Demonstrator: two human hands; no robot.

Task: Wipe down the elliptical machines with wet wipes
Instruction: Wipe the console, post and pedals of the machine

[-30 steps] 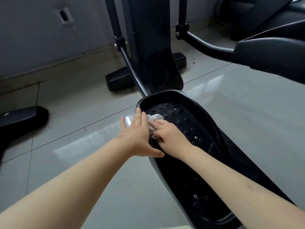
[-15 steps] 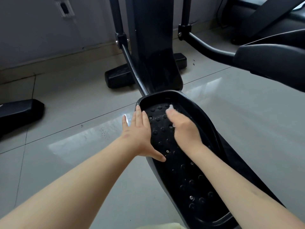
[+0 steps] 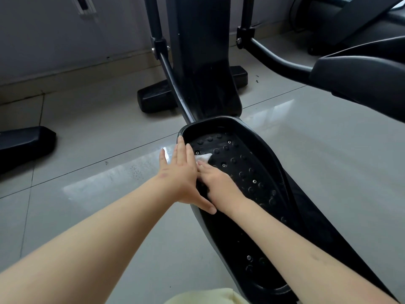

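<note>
At far left, floor: black base foot (image 3: 26,142) lying on glossy grey tiles (image 3: 98,132).
Left hand (image 3: 182,174): fingers straight and spread, palm flat on the left rim of the pedal (image 3: 221,120).
Wet wipe (image 3: 204,157): small, white, crumpled. It lies on the pedal tread and peeks out just beyond the fingertips of both hands.
Right hand (image 3: 219,183): fingers fairly straight, pressing the wet wipe down. Their tips are partly hidden behind the left hand.
Tread: black, oval, studded.
</note>
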